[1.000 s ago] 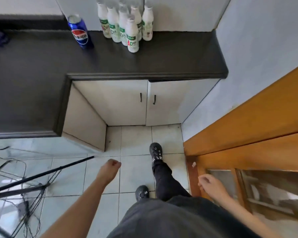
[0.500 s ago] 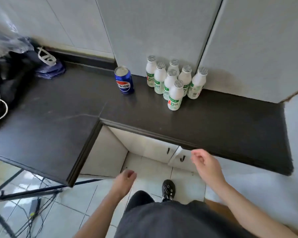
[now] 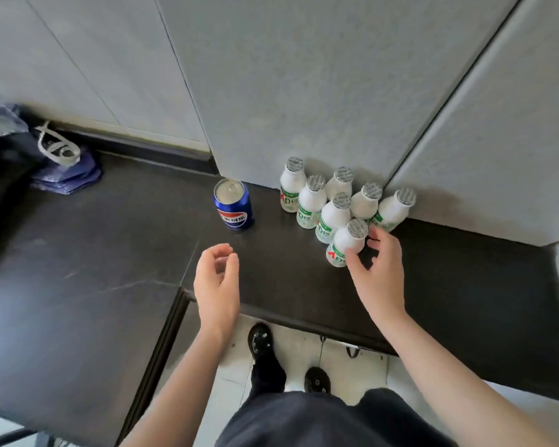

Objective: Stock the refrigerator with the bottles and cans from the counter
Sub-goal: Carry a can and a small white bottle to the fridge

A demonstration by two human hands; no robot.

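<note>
1. Bottle nearest the counter edge, white with a foil cap, stood upright on the dark counter. It was at the front of a cluster of six more bottles set against the grey wall panel.
2. The right hand curved round that front bottle with its fingers spread apart. The thumb touched the bottle's lower near side. The other fingers arched just beside its right shoulder and were not closed on it.
3. The left hand hung over the counter with its fingers loosely curled, holding nothing. It was near the blue can, which stood upright to the left of the bottles and apart from them.
</note>
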